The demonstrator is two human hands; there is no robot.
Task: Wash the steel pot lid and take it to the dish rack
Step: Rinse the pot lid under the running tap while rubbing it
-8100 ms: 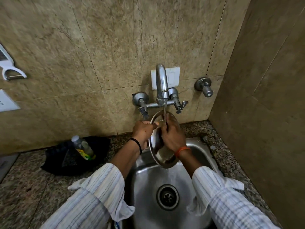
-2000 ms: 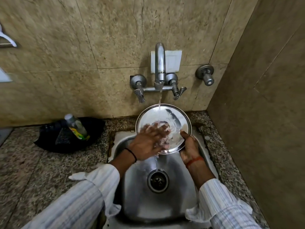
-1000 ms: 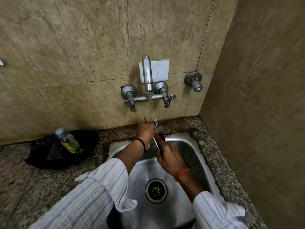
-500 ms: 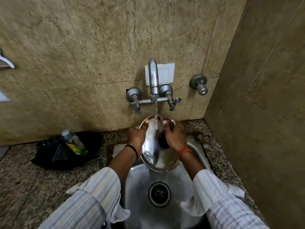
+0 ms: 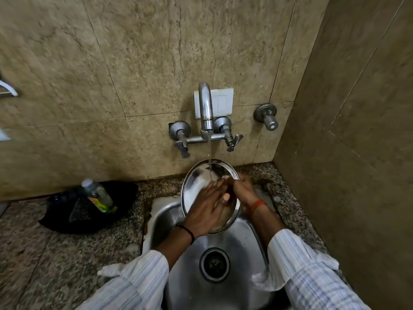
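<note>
- The steel pot lid [image 5: 196, 186] is held tilted over the far part of the sink [image 5: 245, 242], its inner face toward the camera, under the tap [image 5: 206, 108] whose thin stream lands on it.
- The left hand [image 5: 206, 211] lies flat on that face, fingers [image 5: 220, 186] spread and released, not gripping.
- The right hand [image 5: 242, 189] grasps the lid's right rim, fingertips curled over the edge.
- A bottle [image 5: 97, 193] lies well apart at left.

- My left hand [image 5: 206, 210] covers the lower middle of the steel lid [image 5: 196, 184].
- A white wall fixture [image 5: 9, 90] is cut off at the left edge.
- The bottle's label [image 5: 98, 203] is too small to read.
</note>
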